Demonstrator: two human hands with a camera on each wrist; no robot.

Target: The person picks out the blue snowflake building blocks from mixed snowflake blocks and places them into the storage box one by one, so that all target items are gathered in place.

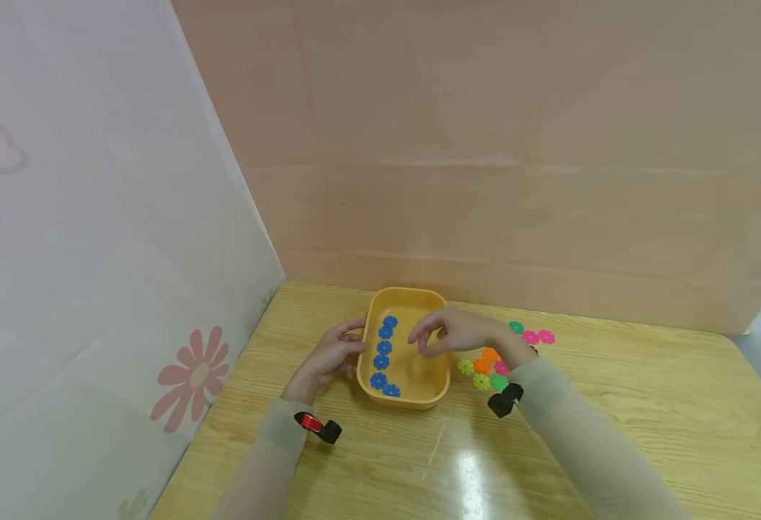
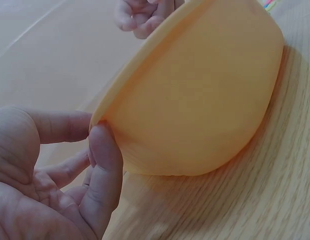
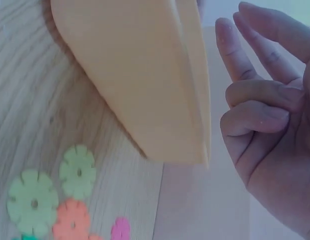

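Corner formed by two hung sheets: a creased, matte pinkish-brown one (image 1: 419, 144) behind the tray, a pale one (image 1: 94, 217) with a printed flower (image 1: 200, 374) off to the tray's left. Under the tray, a wood-grain surface (image 1: 679, 404), glossy enough to throw a glare patch on the tray's near side.

Tray (image 1: 422, 379): yellow-orange, likely plastic, smooth-walled, rounded oblong with a rolled rim.

Left hand (image 1: 331, 357) at the tray's left side, thumb and fingers pinching the rim. Right hand (image 1: 461, 330) over the tray's right half, two fingers curled toward the palm, the others narrowly parted from the thumb; nothing visible between the tips. Pale sleeves, a dark wrist mount on each.

Step in hand, as I judge it: setting discs out in the tray while the left hand steadies it. Next move probably calls for the right hand to reach right of the tray and pinch one thin disc by its edge, or nudge the row straight.

Smallest: six blue discs (image 1: 385, 347) inside the tray, a column along its left wall, hooking right at the near end. Loose discs (image 1: 481, 366) right of the tray, some by the right forearm: orange, pink, green, yellow-green. Flat, flower-shaped, notched edges, centre holes.
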